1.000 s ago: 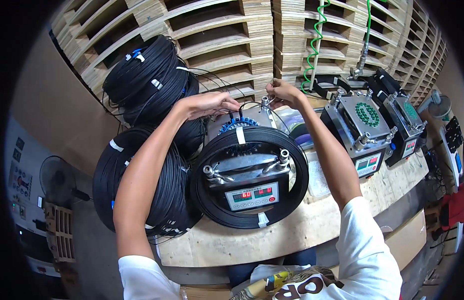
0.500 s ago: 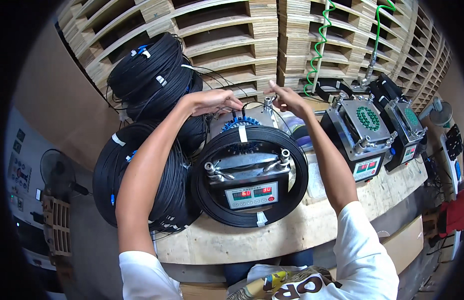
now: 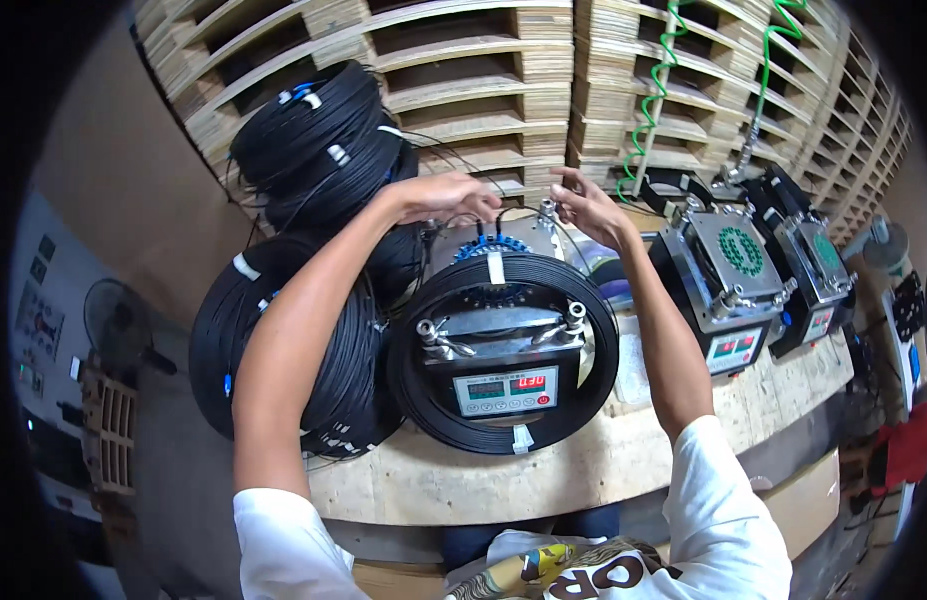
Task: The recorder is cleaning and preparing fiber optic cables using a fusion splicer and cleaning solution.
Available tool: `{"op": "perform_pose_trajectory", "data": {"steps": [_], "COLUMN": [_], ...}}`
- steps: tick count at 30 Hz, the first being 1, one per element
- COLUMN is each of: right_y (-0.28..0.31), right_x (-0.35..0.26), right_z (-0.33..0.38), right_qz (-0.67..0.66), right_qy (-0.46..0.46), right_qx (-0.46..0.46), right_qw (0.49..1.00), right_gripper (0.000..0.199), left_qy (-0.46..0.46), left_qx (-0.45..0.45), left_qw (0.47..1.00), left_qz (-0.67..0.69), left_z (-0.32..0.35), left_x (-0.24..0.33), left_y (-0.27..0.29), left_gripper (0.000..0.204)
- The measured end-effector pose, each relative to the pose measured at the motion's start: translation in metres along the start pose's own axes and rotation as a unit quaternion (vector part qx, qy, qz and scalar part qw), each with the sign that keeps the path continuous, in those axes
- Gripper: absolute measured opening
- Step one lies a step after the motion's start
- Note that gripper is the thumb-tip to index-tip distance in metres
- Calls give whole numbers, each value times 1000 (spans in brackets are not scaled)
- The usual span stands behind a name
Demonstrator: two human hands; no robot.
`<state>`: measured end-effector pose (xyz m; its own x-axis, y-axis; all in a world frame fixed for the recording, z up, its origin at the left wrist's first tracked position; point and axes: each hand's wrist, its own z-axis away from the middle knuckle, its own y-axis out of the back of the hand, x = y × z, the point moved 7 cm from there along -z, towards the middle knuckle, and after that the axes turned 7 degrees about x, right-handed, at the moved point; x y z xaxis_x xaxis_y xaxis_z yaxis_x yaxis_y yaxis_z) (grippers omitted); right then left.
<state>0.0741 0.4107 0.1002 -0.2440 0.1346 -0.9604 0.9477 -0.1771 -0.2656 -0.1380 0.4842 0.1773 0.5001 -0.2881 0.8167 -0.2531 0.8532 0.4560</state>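
Stacked wooden pallets (image 3: 463, 90) fill the back of my view, bent by the lens, with two green coiled hoses (image 3: 655, 100) hanging down in front of them at the right. Below them runs the plywood counter (image 3: 543, 470), whose left end is covered by big bundles of black cable (image 3: 283, 340), one leaning on the pallets, another lower down beside my left forearm; where one bundle ends and the next begins is hard to make out.

At the middle of the counter stands the winding machine (image 3: 503, 350), a grey box with two wing nuts and a small lit display on its face. A black cable coil (image 3: 433, 400) sits wound around it, bound by white tape at top and bottom; the far side of the coil is hidden behind the machine's top. Two more machines (image 3: 738, 270) of the same kind stand further right, the last one partly cut off by the dark rim.

My left hand (image 3: 438, 195) is raised above the coil's top edge, fingers curled down together on a thin black cable end (image 3: 483, 218) near the blue connectors (image 3: 488, 245). I cannot tell how firmly the grip has closed on it. My right hand (image 3: 588, 205) is just beside it, fingers pinched together at a small metal post (image 3: 548, 210) on the machine's top; whether the strand runs through that pinch is too small for me to tell. The two hands are near each other, not touching.
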Motion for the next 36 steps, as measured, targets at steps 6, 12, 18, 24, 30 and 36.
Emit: {"op": "perform_pose_trajectory", "data": {"steps": [6, 12, 18, 24, 30, 36], "right_y": [-21, -22, -33, -20, -53, -16], "right_x": [-12, -18, -10, -15, -8, -3], "right_z": [34, 40, 34, 46, 35, 44], "right_qz": [308, 318, 306, 307, 303, 275], "right_qy": [3, 8, 25, -18, -18, -16], "right_qx": [62, 80, 67, 94, 64, 107], "right_qw": [949, 945, 949, 947, 951, 955], "right_gripper": [111, 117, 120, 117, 119, 117], "left_qy": [22, 103, 120, 112, 142, 109], "left_qx": [205, 184, 300, 208, 454, 514], "left_qw": [977, 962, 904, 926, 728, 679], "left_qz": [-58, 172, 279, 294, 494, 512], "left_z": [-18, -52, -32, -35, -13, -2], "left_x": [-29, -81, -127, -88, -159, -127], "left_y": [40, 25, 51, 11, 54, 13], "left_gripper": [42, 25, 22, 23, 20, 29]}}
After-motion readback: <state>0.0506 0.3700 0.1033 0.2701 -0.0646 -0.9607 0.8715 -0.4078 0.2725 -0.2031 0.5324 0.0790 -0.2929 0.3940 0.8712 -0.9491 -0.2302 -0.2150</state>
